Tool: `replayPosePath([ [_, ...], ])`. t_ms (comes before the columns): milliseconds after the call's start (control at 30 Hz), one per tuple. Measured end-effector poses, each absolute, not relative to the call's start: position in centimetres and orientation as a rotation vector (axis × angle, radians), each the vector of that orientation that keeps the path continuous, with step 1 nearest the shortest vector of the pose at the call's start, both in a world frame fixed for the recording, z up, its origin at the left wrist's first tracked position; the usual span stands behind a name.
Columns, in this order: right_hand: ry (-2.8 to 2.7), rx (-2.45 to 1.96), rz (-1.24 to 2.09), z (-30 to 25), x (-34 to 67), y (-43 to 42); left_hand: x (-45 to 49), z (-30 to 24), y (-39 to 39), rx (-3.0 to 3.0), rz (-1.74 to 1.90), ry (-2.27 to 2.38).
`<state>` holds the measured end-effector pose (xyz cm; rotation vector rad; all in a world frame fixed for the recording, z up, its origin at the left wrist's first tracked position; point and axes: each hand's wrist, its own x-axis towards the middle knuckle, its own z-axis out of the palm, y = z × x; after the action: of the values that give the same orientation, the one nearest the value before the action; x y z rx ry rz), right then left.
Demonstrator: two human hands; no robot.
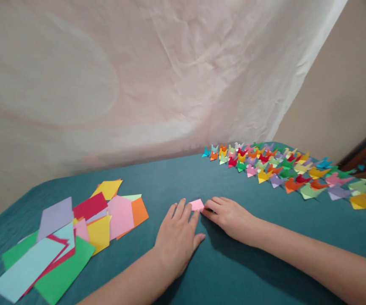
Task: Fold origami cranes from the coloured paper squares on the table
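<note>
Your left hand point(179, 237) lies palm down, fingers loosely spread, grasping nothing. Your right hand point(229, 218) curls at the pink paper's point(197, 205) right end, pinching or not I cannot tell; the paper sits between both hands' fingertips, its long axis too foreshortened to judge.

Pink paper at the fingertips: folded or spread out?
Probably folded, but I cannot tell for certain: the pink paper looks much smaller than the large pink sheet on the left, yet no crease shows.
</note>
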<state>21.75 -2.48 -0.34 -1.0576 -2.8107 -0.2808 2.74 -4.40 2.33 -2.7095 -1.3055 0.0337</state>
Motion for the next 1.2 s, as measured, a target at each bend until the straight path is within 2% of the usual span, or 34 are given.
replayPosePath([
  [1200,-2.806,-1.089,-0.265,-0.4,21.8,-2.9,2.3,3.3,-3.8,-2.755,0.061,-1.318],
])
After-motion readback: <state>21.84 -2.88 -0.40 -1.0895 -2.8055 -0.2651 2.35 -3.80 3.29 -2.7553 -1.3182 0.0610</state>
